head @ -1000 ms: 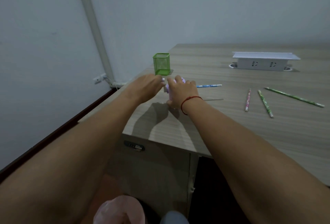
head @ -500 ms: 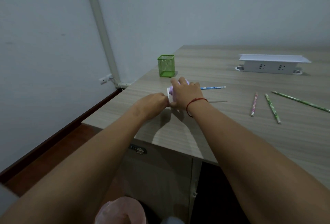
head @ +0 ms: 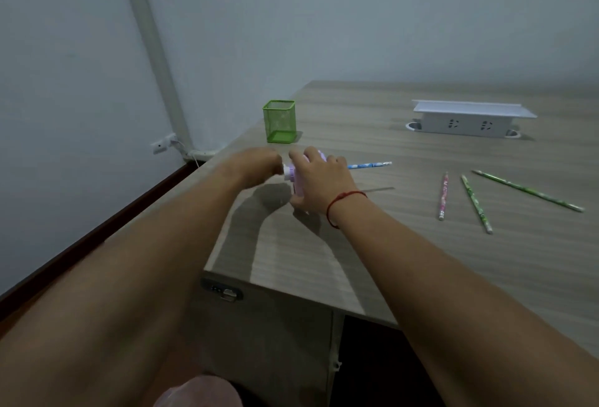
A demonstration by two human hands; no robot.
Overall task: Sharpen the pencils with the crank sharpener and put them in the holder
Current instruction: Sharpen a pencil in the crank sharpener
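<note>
Your left hand (head: pixel 259 165) risen since half-second ago, fingers curled round crank (head: pixel 287 174). Your right hand (head: pixel 319 179) clasps sharpener (head: pixel 296 181) on table (head: pixel 356 244). Blue pencil (head: pixel 369 165) lies level in sharpener, free end pointing right; print unreadable. Holder (head: pixel 280 121) behind sharpener.

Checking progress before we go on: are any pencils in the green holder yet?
No, the green holder is see-through mesh and shows nothing inside.

The right hand (head: pixel 319 184) grips the small purple plastic crank sharpener (head: pixel 296 181) on the wood-grain desk (head: pixel 421 260). The left hand (head: pixel 259 165) holds its white crank (head: pixel 287 169) just left of the grip. A blue patterned pencil (head: pixel 369 165) juts out to the right. The green mesh holder (head: pixel 280 121) stands behind, and three loose patterned pencils (head: pixel 476 204) lie well right.
</note>
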